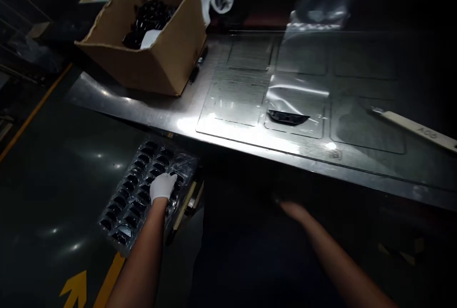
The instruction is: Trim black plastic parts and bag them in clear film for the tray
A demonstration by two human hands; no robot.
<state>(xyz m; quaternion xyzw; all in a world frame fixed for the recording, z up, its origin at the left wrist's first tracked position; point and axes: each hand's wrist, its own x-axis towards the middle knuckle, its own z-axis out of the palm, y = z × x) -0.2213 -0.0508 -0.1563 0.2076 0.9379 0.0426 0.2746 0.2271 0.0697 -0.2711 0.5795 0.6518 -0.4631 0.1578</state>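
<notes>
My left hand (163, 187), in a white glove, reaches down to a clear plastic tray (123, 189) below the table edge. The tray holds rows of shiny black curved parts. My fingertips are pinched at one black curved part (177, 176) near the tray's upper right corner; the fingers partly cover it. My right hand (290, 208) is low in front of my body, dark and smeared by motion, so its fingers do not show. Another black curved part (288, 117) lies on the metal table under the edge of a clear plastic bag (289, 94).
An open cardboard box (167, 67) of black parts stands on the metal table (228, 134). A white-handled tool (421, 127) marked A06 lies at the right. A pen (198, 65) rests beside the box. Yellow markings (76, 289) run along the floor.
</notes>
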